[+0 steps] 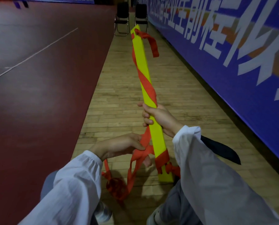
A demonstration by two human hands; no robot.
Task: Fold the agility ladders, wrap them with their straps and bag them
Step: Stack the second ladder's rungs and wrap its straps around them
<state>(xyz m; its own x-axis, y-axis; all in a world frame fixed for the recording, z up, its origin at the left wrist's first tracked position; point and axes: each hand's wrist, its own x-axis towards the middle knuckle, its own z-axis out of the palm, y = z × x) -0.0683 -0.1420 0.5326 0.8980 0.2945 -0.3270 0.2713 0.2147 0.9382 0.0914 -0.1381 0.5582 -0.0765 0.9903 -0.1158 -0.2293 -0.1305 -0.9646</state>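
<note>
The folded agility ladder (pixel 142 62) is a long stack of yellow rungs held out in front of me, pointing away. An orange strap (pixel 147 88) spirals around its middle, and a knotted strap end (pixel 153 44) hangs at the far tip. My right hand (pixel 158 119) grips the stack around its lower half. My left hand (pixel 124 146) pinches the loose orange strap just left of the stack's near end. The remaining strap (pixel 119 185) trails down in a loose heap on the floor between my knees.
A strip of wooden floor (pixel 119 101) runs ahead between a dark red court mat (pixel 46 78) on the left and a blue banner wall (pixel 233 54) on the right. Two black folding chairs (pixel 130 17) stand at the far end. A dark flat object (pixel 221 150) lies by my right sleeve.
</note>
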